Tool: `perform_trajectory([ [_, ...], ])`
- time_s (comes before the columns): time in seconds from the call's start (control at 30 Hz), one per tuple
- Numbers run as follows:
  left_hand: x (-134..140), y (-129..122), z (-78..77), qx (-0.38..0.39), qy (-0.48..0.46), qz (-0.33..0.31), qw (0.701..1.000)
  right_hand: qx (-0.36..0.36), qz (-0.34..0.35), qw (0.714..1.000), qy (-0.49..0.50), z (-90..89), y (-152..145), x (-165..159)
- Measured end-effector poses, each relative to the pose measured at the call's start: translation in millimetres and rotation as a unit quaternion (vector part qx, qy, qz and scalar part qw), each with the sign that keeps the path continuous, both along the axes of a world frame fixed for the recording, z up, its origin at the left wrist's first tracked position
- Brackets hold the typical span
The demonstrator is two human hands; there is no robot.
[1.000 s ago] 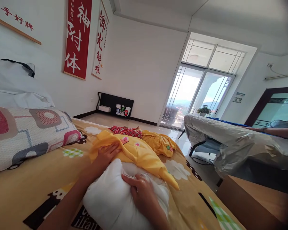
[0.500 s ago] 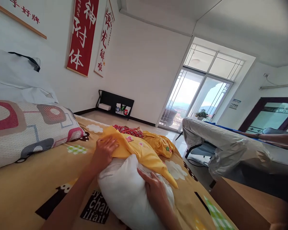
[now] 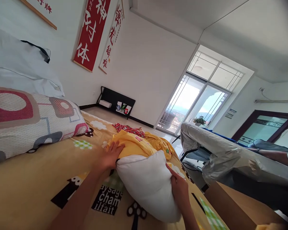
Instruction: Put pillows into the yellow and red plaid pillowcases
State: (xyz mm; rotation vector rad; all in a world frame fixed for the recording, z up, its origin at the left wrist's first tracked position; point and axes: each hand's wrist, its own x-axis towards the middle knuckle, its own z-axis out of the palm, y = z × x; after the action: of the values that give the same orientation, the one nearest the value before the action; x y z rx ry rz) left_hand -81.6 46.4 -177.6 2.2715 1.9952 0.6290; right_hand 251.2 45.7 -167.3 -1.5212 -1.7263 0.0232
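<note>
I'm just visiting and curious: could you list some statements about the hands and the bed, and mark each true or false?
1. The right hand grips the white cushion. True.
2. The yellow cloth completely covers the white cushion. False: much of the cushion shows.
3. The left hand touches the yellow cloth. True.
4. The red plaid cloth lies nearer the person than the cushion. False: it lies beyond it.
5. A patterned pillow lies on the bed. True.

At left, a white fabric pillow patterned in red and grey; beyond, a red wall scroll with white characters — and a low black bench. At right, a table in silvery plastic — a brown box nearby.
</note>
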Motion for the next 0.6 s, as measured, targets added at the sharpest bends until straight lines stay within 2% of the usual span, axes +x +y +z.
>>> perform_trajectory([
  [0.07,19,-6,5.9,0.099,0.003,0.010,0.995,0.011,-0.030,0.999,0.005,0.6,3,8],
  [0.13,41,-9,6.8,0.210,-0.006,0.028,0.977,0.023,-0.063,0.998,0.006,0.9,4,15],
  [0.2,60,-8,0.6,0.279,-0.034,0.045,0.959,0.030,-0.085,0.996,0.004,0.0,2,18],
  [0.27,71,-3,-10.0,0.310,-0.078,0.055,0.946,0.041,-0.091,0.995,-0.002,-3.7,-5,15],
  [0.37,73,2,-21.3,0.295,-0.146,0.047,0.943,0.099,-0.077,0.992,-0.014,-16.0,-20,-4],
  [0.47,65,1,-18.6,0.231,-0.190,0.027,0.954,0.137,-0.005,0.986,-0.091,-27.4,-33,-32],
  [0.53,60,-1,-13.3,0.213,-0.203,0.022,0.955,0.111,0.063,0.974,-0.185,-25.4,-38,-51],
  [0.6,59,-1,-10.3,0.213,-0.233,0.012,0.949,0.066,0.115,0.951,-0.278,-12.2,-40,-68],
])
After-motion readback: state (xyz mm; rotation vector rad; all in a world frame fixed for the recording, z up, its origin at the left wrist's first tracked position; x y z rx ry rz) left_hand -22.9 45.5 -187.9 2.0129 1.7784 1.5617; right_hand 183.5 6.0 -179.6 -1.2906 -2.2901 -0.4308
